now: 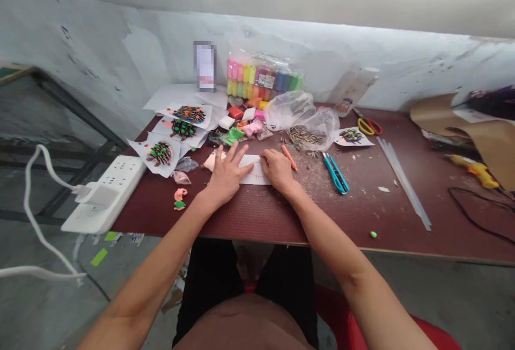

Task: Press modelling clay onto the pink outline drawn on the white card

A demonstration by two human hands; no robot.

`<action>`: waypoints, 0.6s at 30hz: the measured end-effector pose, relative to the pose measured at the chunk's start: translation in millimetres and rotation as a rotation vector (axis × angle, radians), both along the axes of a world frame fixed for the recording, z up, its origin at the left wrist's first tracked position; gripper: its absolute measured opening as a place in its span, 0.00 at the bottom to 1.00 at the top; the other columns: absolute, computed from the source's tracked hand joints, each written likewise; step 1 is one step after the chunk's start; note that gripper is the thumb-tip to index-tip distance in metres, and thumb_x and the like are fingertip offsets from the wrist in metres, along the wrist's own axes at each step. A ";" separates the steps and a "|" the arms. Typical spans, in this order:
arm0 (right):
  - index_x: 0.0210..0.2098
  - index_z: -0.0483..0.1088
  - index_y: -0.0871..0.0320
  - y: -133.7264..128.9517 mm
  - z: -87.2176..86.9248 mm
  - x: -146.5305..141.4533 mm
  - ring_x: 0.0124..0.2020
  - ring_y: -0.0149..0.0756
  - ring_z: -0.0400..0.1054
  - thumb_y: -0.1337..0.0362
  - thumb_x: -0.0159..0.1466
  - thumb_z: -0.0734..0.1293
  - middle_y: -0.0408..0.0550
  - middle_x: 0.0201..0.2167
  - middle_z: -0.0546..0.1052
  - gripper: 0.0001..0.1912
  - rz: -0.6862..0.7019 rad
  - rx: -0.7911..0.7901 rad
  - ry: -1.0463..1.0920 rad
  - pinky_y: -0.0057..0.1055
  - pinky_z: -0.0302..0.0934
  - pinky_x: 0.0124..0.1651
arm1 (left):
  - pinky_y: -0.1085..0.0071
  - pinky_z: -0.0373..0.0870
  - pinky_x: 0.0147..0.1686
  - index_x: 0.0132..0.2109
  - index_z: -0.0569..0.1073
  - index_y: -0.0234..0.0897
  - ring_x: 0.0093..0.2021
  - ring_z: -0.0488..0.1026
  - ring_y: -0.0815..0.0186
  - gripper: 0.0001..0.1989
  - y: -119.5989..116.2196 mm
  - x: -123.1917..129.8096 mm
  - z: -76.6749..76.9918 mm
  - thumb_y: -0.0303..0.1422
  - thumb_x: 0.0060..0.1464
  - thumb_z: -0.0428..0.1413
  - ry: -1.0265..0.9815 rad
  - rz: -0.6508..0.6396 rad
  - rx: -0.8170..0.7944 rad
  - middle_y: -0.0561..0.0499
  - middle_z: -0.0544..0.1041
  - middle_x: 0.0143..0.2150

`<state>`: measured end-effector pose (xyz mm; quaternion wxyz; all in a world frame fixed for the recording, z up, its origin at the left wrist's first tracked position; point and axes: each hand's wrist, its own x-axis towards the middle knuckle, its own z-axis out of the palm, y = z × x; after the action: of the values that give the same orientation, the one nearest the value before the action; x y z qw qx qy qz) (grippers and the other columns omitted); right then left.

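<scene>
A small sheet of white paper [254, 174] with thin orange-red marks lies on the table in front of me. My left hand [225, 177] rests on its left side, fingers spread. On the paper's right side my right hand [278, 170] is closed, with its fingers curled down; anything under the fingertips is hidden. Just beyond the right hand lies an orange marker or crayon [289, 158]. A pale lump [210, 162], perhaps modelling clay, sits beside the left fingers. To the right is a turquoise utility knife [336, 174].
Seed-covered hedgehog pictures [160, 154] lie at the left, near a white power strip [107, 191]. Behind are bags of coloured clay [261, 79] and a plastic bag of sunflower seeds [306, 138]. Scissors [368, 126], clear glue sticks [404, 186] and a yellow glue gun [477, 172] lie right.
</scene>
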<state>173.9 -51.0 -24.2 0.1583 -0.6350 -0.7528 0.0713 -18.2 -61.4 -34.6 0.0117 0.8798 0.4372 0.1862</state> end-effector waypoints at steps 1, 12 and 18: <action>0.45 0.76 0.57 -0.1 0.0 0.0 0.44 0.42 0.72 0.67 0.73 0.59 0.54 0.44 0.80 0.13 -0.001 -0.001 0.000 0.31 0.56 0.40 | 0.27 0.43 0.69 0.57 0.81 0.49 0.77 0.50 0.45 0.26 1.1 1.0 -0.8 0.19 0.60 0.51 0.005 -0.004 -0.002 0.45 0.63 0.74; 0.45 0.77 0.57 -0.1 1.9 -1.3 0.45 0.41 0.74 0.68 0.73 0.60 0.54 0.44 0.81 0.13 -0.009 -0.017 0.036 0.31 0.59 0.43 | 0.38 0.52 0.70 0.64 0.75 0.42 0.74 0.58 0.49 0.30 11.7 2.8 2.9 0.19 0.58 0.47 -0.143 0.025 0.004 0.40 0.69 0.70; 0.42 0.77 0.56 0.3 4.4 0.3 0.44 0.38 0.76 0.66 0.73 0.64 0.49 0.41 0.83 0.09 -0.012 0.066 0.186 0.31 0.60 0.49 | 0.46 0.62 0.69 0.61 0.77 0.40 0.68 0.66 0.52 0.30 48.9 17.9 13.0 0.21 0.55 0.48 -0.361 0.001 -0.017 0.43 0.76 0.63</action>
<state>174.2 -50.7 -19.7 0.2487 -0.6246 -0.7330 0.1040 -0.3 -12.5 -21.6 0.0974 0.8317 0.4299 0.3376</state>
